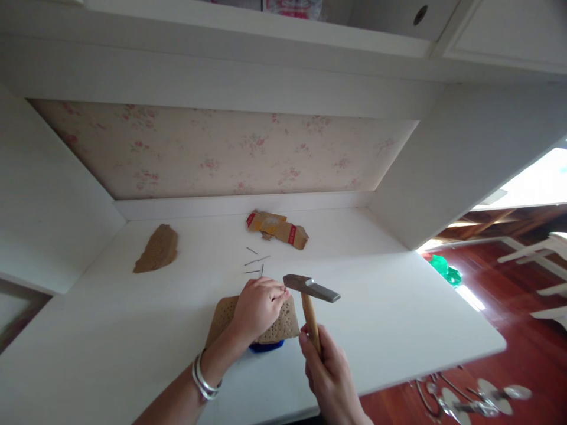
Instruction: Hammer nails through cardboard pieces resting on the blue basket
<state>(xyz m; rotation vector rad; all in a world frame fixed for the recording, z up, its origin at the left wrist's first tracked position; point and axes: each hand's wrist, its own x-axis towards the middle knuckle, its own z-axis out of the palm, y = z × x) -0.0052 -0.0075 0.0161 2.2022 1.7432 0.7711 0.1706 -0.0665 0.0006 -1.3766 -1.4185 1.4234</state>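
Note:
My right hand (330,372) is wrapped round the wooden handle of a hammer (312,319). The hammer's metal head is level with the fingertips of my left hand (261,304), just to their right. My left hand rests over a brown piece of cardboard (283,324) dotted with many small holes. Its thumb and fingers are pinched together, and whatever they hold is too small or hidden to make out. Beneath the cardboard, a blue object (266,347) shows only its near edge. Several loose nails (257,260) lie on the white desktop beyond my left hand.
A torn cardboard strip with red print (279,228) lies near the back of the white desktop (376,295). Another torn cardboard piece (157,249) is at the left. White panels enclose the sides, with a shelf overhead. A metal fixture (469,401) is on the red floor.

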